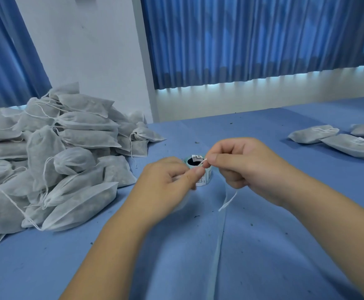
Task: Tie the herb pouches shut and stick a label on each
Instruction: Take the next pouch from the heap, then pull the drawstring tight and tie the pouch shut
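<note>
Head view.

1. Left hand: held above the middle of the desk, fingers curled. Thumb and forefinger are pressed together on a thin white drawstring.
2. Right hand: just beside the left hand, the fingertips of the two nearly touching. Thumb and forefinger pinch the same drawstring and the other fingers are folded into the palm. A short end of the drawstring sticks out between the two pinches. A longer tail hangs from under the right hand, and its tip is close to the desk.
3. Pouch in work: the pouch that this drawstring belongs to cannot be made out (a pale blur lies under the left hand, no more than that).
4. Label roll: stands on end on the desk directly behind the fingertips, partly covered by them. It has a dark core, a teal edge and a printed white face.
5. Pile of pouches: grey-white herb pouches heaped on the left part of the desk, reaching back to the wall. Loose white cords trail from many of them.
6. Labelled pouches: a few lie flat at the far right, well apart from the pile, and small white labels show on their upper faces.
7. Surroundings: a blue cloth covers the desk. Blue curtains hang behind it.
</note>
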Available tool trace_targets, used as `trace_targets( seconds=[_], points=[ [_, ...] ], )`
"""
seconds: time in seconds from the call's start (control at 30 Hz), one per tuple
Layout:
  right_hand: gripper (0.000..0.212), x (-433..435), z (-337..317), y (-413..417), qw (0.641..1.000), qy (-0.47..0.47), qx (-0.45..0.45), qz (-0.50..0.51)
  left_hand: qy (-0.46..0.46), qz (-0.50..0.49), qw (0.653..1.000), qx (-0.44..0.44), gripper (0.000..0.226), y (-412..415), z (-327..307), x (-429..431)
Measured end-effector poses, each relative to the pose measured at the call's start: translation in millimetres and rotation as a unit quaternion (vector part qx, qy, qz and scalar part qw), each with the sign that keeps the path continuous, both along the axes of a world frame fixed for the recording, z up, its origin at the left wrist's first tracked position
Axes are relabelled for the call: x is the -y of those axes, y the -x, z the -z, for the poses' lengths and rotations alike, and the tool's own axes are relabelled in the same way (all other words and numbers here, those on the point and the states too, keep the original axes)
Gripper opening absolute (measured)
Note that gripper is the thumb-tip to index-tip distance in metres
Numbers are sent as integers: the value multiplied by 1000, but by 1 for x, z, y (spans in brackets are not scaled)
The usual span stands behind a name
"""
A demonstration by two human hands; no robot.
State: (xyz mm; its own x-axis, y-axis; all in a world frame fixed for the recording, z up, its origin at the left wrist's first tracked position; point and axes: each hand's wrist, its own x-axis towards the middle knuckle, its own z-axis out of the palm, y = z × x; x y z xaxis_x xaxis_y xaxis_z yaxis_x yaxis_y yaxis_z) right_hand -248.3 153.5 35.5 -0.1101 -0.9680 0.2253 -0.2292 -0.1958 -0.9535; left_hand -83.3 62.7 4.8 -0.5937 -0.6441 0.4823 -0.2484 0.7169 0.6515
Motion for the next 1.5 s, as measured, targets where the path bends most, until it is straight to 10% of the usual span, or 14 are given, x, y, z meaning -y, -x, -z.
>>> trace_targets(
  seconds=[0.6, 0.93, 1.1, 1.5],
  points=[
    [19, 3, 14, -14, 982, 126, -89, 110, -313, 179, 904, -229, 25, 0, -23, -20],
    [16, -7, 6, -10, 959, 163, -213, 90, -17, 28, 999, -42, 22, 4, -15, -28],
    [16, -6, 2, -5, 957, 166, -198, 127, -99, 70, 991, -50, 24, 9, -21, -35],
    [10, 0, 7, -3, 950, 119, -235, 169, -541, 236, 792, -160, 24, -2, -28, -16]
  ],
)
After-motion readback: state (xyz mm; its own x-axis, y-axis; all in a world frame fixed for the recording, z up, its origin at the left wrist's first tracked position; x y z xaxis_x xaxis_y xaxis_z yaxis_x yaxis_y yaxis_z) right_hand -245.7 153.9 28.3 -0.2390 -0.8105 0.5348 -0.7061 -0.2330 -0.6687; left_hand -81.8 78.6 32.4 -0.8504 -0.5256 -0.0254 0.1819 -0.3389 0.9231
